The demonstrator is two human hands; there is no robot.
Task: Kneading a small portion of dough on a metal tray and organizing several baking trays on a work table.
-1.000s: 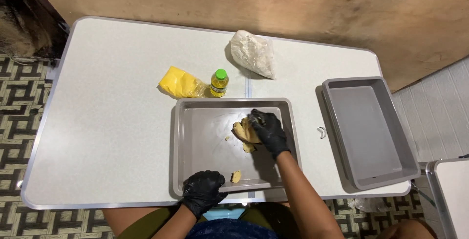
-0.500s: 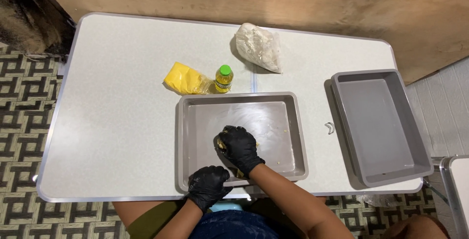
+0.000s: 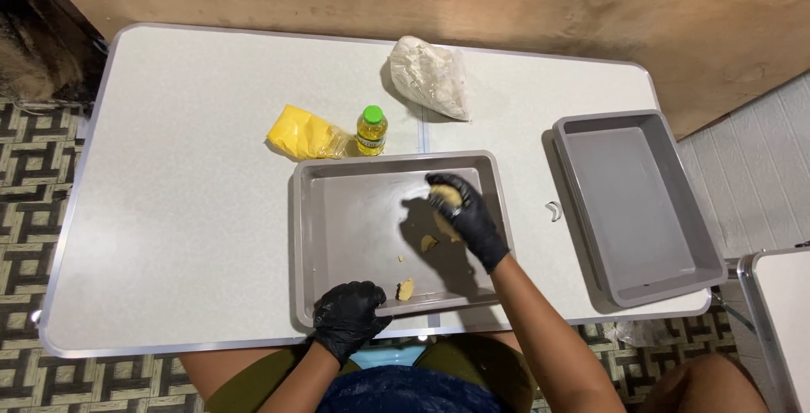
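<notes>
The right hand [image 3: 462, 215], in a black glove, is curled closed around a lump of yellow dough [image 3: 446, 196], which shows between the fingers at the hand's 12 o'clock end. Hand and dough sit over the upper right part of a grey metal tray [image 3: 325, 210], near its far wall. Just at 7 o'clock from the hand, a small dough scrap [image 3: 429, 242] lies on the tray floor, and a second dough crumb [image 3: 406, 289] lies farther toward 7 o'clock, close to the near wall.

The left hand [image 3: 348, 318], also gloved in black, is closed on the tray's near rim at the lower left, fingers over the edge, with the crumb just at its 2 o'clock.

The tray rests on a white counter [image 3: 169, 236]. At 12 o'clock from the tray, just beyond its far rim, a small bottle of yellow oil with a green cap [image 3: 371, 130] stands upright, and a yellow packet [image 3: 305, 134] lies touching it at 9 o'clock. A clear bag of white flour [image 3: 430, 77] lies farther off at 1 o'clock. At 3 o'clock, well apart, sits a deeper grey bin [image 3: 639, 206].
</notes>
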